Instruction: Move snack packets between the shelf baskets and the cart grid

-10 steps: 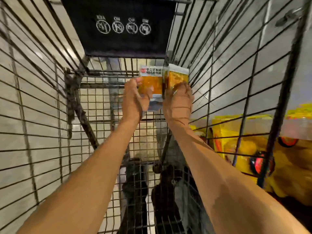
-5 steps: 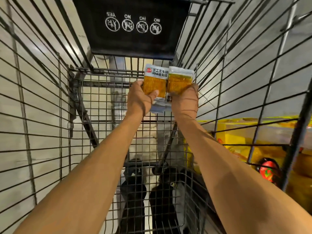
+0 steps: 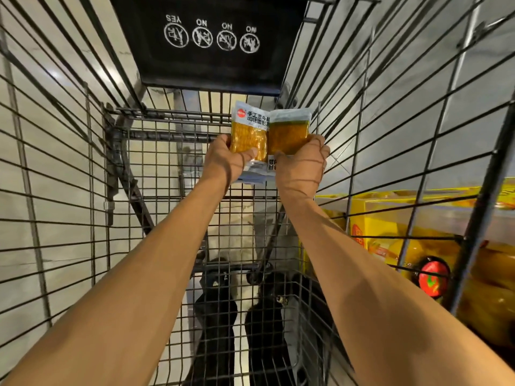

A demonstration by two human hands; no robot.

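Observation:
Both my arms reach deep into a wire shopping cart point(image 3: 145, 174). My left hand point(image 3: 227, 160) grips a snack packet point(image 3: 249, 133) with an orange-yellow block and a pale printed top. Beside it, my right hand point(image 3: 302, 165) grips a second, similar snack packet point(image 3: 289, 132). The two packets stand upright, side by side and touching, close to the cart's far grid wall. More pale packet edges point(image 3: 255, 174) show under my hands; I cannot tell how many.
A black child-seat flap point(image 3: 211, 68) with white YES/NO icons hangs above the far wall. Yellow snack boxes point(image 3: 390, 227) sit outside the cart's right wall point(image 3: 418, 135). Dark shoes point(image 3: 217, 302) show through the cart floor. Pale floor tiles lie to the left.
Both hands with their packets have stayed near the far wall, shifting slightly right and up in view. The packets now stand a little straighter and closer together.

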